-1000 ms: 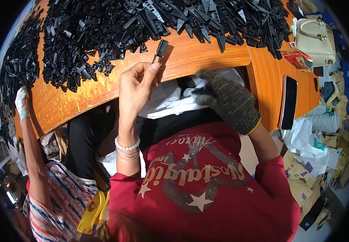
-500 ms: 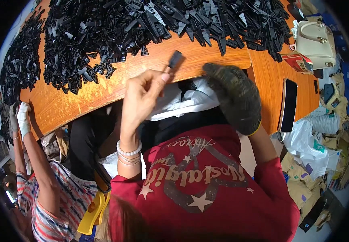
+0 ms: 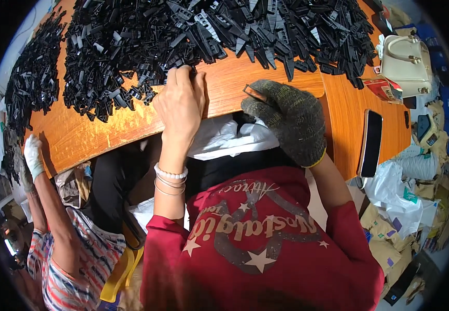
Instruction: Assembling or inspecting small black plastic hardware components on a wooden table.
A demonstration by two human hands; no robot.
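Note:
A big heap of black plastic pieces (image 3: 209,31) covers the far side of the orange wooden table (image 3: 126,124). My bare left hand (image 3: 180,101) lies palm down at the heap's near edge, its fingertips on the pieces there. What sits under the fingers is hidden. My right hand (image 3: 286,119), in a dark knitted glove, rests at the table's front edge. It pinches a small thin blade-like tool (image 3: 255,93) between thumb and forefinger. A white plastic bag (image 3: 224,137) lies in my lap under both hands.
A cream handbag (image 3: 405,57), a red packet (image 3: 385,88) and a dark phone (image 3: 370,142) lie on the table's right part. Another person in a striped shirt (image 3: 74,269) sits at my left, one white-gloved hand (image 3: 32,155) on the table edge. Bags and paper crowd the floor at right.
My left hand, which held one black piece up above the table edge, has gone forward and down onto the heap's edge. My right hand has risen to the table edge.

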